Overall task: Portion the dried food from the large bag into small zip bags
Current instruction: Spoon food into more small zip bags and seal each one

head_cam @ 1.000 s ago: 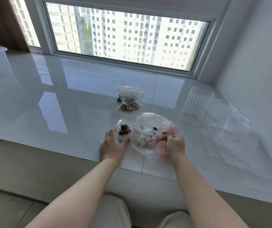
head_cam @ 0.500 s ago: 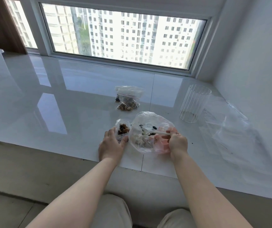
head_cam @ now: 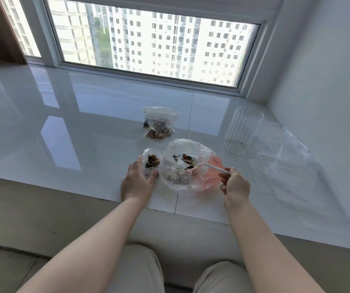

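as the right hand (head_cam: 236,185) pinched a white spoon (head_cam: 210,167) inside the large bag (head_cam: 188,166) on the sill (head_cam: 64,132), the left hand (head_cam: 137,180) gripped the small zip bag (head_cam: 151,160) just beside it; next, likely a level carry across.

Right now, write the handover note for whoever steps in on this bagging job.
Left hand: grips the open small zip bag upright on the white sill; it already holds some dried food.
Right hand: pinches the handle of a white plastic spoon; its loaded bowl is at the mouth of the large bag.
Done: filled small bags lie farther back, towards the window; I cannot count them.
Left: tip this spoonful into the held bag, top it up, zip it, then continue while food remains in the large bag.
Nearby: clear ribbed glass and loose clear plastic on the right.
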